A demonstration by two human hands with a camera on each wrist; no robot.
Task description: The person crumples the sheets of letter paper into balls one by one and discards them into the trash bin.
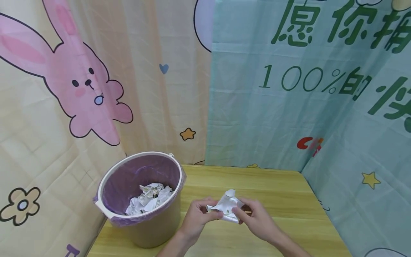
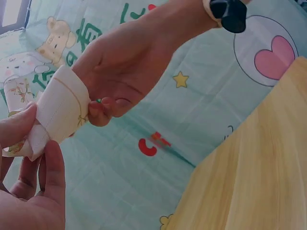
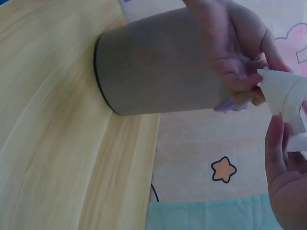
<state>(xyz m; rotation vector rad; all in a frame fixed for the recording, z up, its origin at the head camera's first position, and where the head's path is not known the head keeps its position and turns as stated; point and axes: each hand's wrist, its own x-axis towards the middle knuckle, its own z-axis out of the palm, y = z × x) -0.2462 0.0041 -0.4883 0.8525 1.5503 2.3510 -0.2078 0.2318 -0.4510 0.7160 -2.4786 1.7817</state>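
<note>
A creased piece of white paper [image 1: 227, 205] is held up above the table between both hands. Its underside, in the left wrist view, carries a thin curved line and a small plant print. My left hand [image 1: 196, 218] pinches the left edge between thumb and fingers. On the opposite edge, my right hand [image 1: 257, 219] grips the paper the same way. To the left of the hands stands a bin [image 1: 154, 228] lined with a purple bag [image 1: 128, 184]. Several crumpled white papers [image 1: 149, 200] lie inside it.
The wooden table [image 1: 257, 182] extends beneath the hands and bin. Printed curtains [image 1: 154, 103] hang behind and at both sides of it. A dark device on a strap [image 2: 230, 14] sits on the right wrist.
</note>
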